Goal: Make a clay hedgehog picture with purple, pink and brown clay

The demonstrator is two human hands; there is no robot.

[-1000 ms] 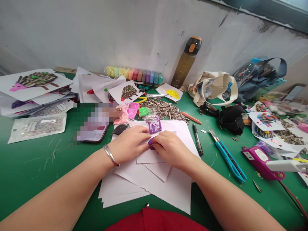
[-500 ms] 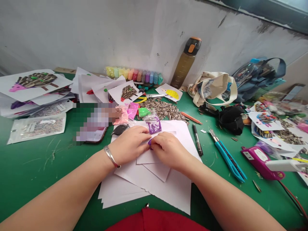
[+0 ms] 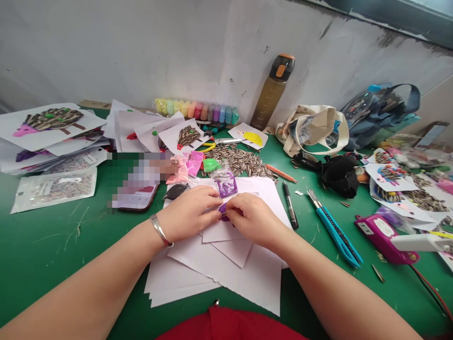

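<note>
A small piece of purple clay [image 3: 222, 208] lies on a white sheet of paper [image 3: 221, 234] between my hands, partly covered by my fingertips. My left hand [image 3: 193, 213], a silver bracelet at its wrist, rests on the paper with fingers stretched out and their tips at the clay's left side. From the right, my right hand [image 3: 253, 218] is closed in a pinch over the clay; whatever sits between those fingertips is hidden. Just beyond is an opened bag of purple clay [image 3: 227, 185]. Black clay [image 3: 177, 191] in plastic lies by my left knuckles.
Striped sunflower seeds [image 3: 240, 160] are heaped behind the paper. A pen [image 3: 290, 208], a blue utility knife [image 3: 334, 231] and a magenta glue gun [image 3: 384, 238] lie to the right. At left are a phone [image 3: 139, 200] and seed pictures [image 3: 53, 123]. A bottle [image 3: 271, 94] stands behind.
My right hand has shifted slightly and its fingertips have turned on the clay, so more purple shows between the hands. My left hand has barely moved.
</note>
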